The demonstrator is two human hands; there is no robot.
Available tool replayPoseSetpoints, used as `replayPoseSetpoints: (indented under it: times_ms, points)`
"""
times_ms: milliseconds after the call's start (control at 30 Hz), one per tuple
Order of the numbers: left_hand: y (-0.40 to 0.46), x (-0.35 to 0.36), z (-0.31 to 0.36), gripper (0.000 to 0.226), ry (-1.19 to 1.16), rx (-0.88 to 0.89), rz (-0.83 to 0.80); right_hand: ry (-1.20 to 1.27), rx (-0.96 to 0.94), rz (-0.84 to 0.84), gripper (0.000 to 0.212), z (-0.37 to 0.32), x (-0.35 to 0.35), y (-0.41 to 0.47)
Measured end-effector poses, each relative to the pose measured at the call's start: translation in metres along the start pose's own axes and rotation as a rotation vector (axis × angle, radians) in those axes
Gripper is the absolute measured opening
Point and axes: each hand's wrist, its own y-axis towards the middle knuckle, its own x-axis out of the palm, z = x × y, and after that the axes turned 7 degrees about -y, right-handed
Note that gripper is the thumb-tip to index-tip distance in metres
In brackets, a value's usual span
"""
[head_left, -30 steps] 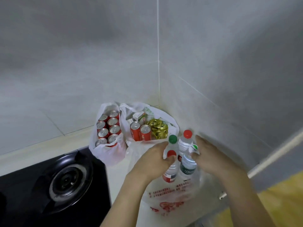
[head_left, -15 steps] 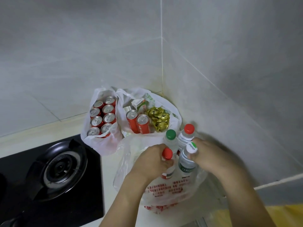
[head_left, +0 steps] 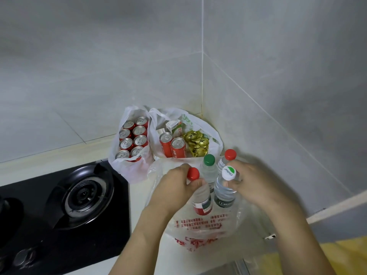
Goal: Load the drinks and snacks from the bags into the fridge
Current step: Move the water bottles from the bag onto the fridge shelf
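The left hand (head_left: pixel 174 185) has its grip round the neck of a red-capped clear plastic bottle (head_left: pixel 200 197). The right hand (head_left: pixel 256 185) grasps a white-capped clear plastic bottle (head_left: pixel 225 192). Both bottles stand in the clear printed plastic bag (head_left: pixel 200 225) on the pale desk (head_left: pixel 139 187).

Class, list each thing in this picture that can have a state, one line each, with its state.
Left hand: grips the red-capped bottle.
Right hand: grips the white-capped bottle.
Green-capped bottle: upright, capped, in the clear bag.
Cans: upright, unopened, in the left bag.
Burner: no flame visible.
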Motion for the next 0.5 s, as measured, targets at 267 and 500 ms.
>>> replayPoseSetpoints:
  times_ms: [267, 500]
  points:
    - [-0.048, -0.101, 0.037, 0.033, -0.119, 0.212, 0.316, 0.413, -0.151, 0.114, 0.023, -0.060, -0.057, -0.016]
    - [-0.086, -0.171, 0.060, 0.025, -0.576, 0.322, 0.690, 0.875, -0.284, 0.411, 0.037, -0.148, -0.071, -0.015]
